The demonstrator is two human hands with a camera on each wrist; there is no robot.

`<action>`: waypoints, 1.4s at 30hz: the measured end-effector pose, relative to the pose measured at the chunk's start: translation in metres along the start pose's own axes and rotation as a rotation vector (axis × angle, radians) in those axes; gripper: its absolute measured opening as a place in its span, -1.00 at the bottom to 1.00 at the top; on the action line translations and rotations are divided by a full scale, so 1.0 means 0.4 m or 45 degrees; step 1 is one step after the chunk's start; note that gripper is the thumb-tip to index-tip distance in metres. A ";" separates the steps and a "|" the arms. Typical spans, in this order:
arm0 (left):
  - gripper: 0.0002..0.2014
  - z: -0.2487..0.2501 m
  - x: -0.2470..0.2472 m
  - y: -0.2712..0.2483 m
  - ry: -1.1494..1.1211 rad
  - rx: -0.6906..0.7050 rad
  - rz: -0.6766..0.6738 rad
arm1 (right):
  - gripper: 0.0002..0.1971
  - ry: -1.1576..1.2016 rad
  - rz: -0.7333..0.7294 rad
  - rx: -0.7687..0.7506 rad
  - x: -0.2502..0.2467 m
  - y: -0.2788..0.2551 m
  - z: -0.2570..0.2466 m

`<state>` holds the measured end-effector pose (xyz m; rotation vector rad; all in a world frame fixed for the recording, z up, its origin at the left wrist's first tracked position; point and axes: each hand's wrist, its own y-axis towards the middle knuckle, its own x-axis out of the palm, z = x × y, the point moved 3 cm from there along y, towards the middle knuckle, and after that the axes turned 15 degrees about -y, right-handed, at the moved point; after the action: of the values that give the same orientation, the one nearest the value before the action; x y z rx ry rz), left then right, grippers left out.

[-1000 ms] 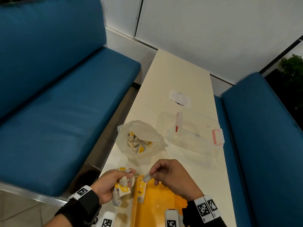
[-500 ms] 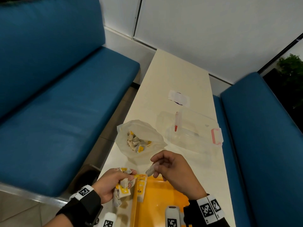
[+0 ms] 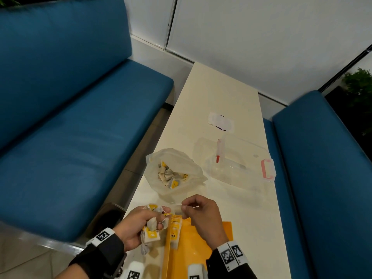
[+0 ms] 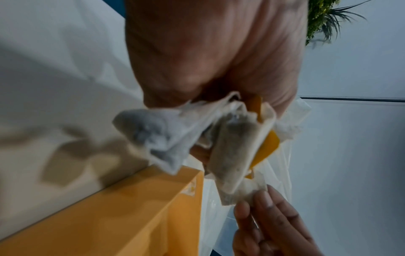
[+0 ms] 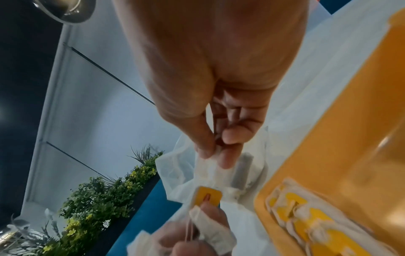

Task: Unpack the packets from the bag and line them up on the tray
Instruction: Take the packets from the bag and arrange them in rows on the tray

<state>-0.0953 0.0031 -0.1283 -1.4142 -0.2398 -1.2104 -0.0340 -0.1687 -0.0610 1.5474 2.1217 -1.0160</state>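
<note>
An open clear plastic bag (image 3: 174, 171) with several tea packets inside lies on the cream table (image 3: 221, 93). My left hand (image 3: 138, 224) grips a bunch of tea packets (image 3: 151, 231) with yellow tags, close-up in the left wrist view as tea packets (image 4: 228, 150). My right hand (image 3: 201, 214) pinches one tea packet (image 3: 178, 209) between thumb and fingertips, just right of the left hand; the right wrist view shows that tea packet (image 5: 210, 170). The yellow tray (image 3: 197, 250) sits under both hands, with a few packets (image 3: 175, 231) lined along its left side.
A clear plastic box (image 3: 237, 164) with a pink latch (image 3: 266, 170) stands right of the bag. A white slip of paper (image 3: 220, 121) lies farther back. Blue benches (image 3: 70, 137) flank the narrow table on both sides.
My right hand has lifted its pinched packet up and away from the tray, toward the left hand's bunch. The left hand has stayed put with its packets.
</note>
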 end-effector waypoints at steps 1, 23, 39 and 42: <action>-0.64 0.000 0.002 0.000 -0.016 0.001 -0.004 | -0.90 0.038 0.011 0.008 0.005 -0.001 -0.001; -0.58 -0.007 0.019 0.012 0.110 0.093 -0.044 | -0.90 0.137 -0.086 -0.091 0.023 0.001 0.000; -0.79 -0.007 0.038 0.015 0.327 0.184 -0.013 | -0.96 0.161 -0.126 -0.023 0.021 -0.002 0.024; -0.79 -0.011 0.038 0.017 0.377 0.202 0.015 | -0.99 0.172 -0.090 0.012 0.022 0.000 0.031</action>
<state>-0.0856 -0.0099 -0.1221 -1.0831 -0.1182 -1.3429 -0.0388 -0.1714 -0.0751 1.5978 2.2802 -0.9704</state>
